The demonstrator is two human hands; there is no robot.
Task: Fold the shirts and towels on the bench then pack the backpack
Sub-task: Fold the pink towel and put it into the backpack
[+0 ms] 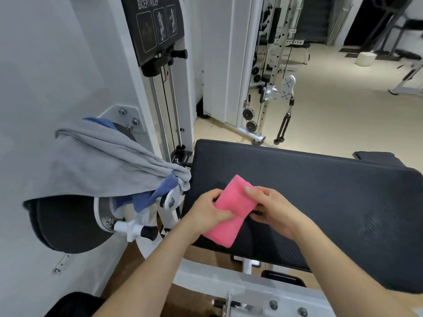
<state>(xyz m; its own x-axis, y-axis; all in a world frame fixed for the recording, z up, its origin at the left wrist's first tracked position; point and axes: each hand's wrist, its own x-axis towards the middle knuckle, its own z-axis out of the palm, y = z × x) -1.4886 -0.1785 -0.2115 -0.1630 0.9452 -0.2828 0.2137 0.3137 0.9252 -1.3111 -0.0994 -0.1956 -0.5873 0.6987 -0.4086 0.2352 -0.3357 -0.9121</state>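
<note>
A small pink towel [233,203], folded into a narrow strip, lies at the near left corner of the black padded bench [320,191]. My left hand [207,213] pinches its left edge near the middle. My right hand [272,208] grips its right edge, thumb on top. A grey towel [96,161] hangs draped over the machine's round black pad at left, with a blue cloth [160,193] bunched under it. No backpack can be made out for certain.
A white biceps/triceps machine [160,65] with its cable stack stands behind the bench's left end. A cable station with a rope handle [283,124] stands on the beige floor beyond. A dark object [73,303] sits at the bottom left.
</note>
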